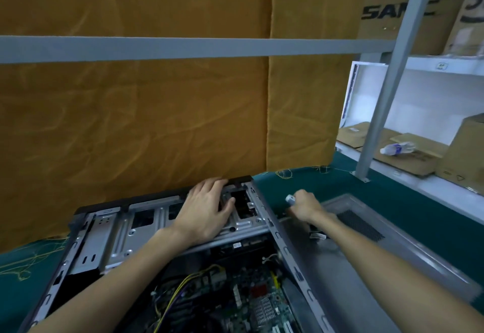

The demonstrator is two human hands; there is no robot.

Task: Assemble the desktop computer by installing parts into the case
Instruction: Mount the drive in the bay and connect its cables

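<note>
With the motherboard point(251, 304) already in the case point(264, 209), the left hand point(207, 209) presses flat-fingered on the drive cage point(125, 233) at twelve o'clock while the right hand point(305, 205) grips a screwdriver point(290, 198), so fastening seemingly remains.

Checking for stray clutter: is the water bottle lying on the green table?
No, the water bottle lies on flattened cardboard on the white shelf.

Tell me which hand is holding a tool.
The right hand: its fingers curl round a white-tipped tool beside the case. The left hand lies flat on the drive cage, holding nothing.
</note>
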